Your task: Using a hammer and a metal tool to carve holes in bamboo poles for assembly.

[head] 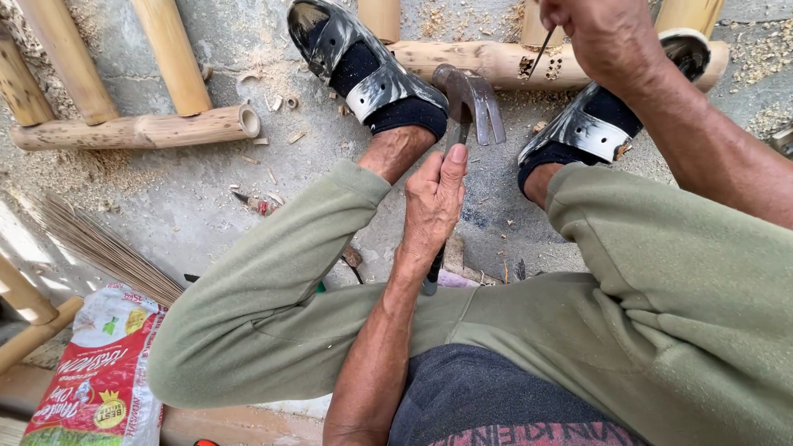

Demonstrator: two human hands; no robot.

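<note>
floor: rough grey concrete floor, dusted with pale sawdust and wood chips, thickest at 12 and 1 o'clock.
setting: looks like an outdoor work spot, sun patch at 9 o'clock; no walls visible.
bamboo left: short cut bamboo pole with hollow end lying flat at 10 o'clock, upright poles crossing over it.
bamboo top: pale bamboo pole with small drilled holes lying across at 12 o'clock, just past both feet.
feet: two black sandals with silver straps, toes towards the top pole.
legs: olive green trousers fill 3 to 6 o'clock, knees bent.
left hand: left hand at centre, fingers wrapped round the handle of a rusty steel claw hammer; head points to 12 o'clock, between the feet, close to the top pole.
right hand: right hand at 1 o'clock, pinched shut on a thin dark metal rod; rod tip at the holes in the top pole.
other: straw broom bristles at 9 o'clock; red and white printed plastic sack at 7 o'clock.
hidden: hammer handle mostly covered by palm and leg; rod's upper end buried in the fist; right hand cut by top edge; cannot tell if rod tip sits in a hole or only touches.
unclear: small reddish scrap on the floor at 10 o'clock, too small to identify.
</note>
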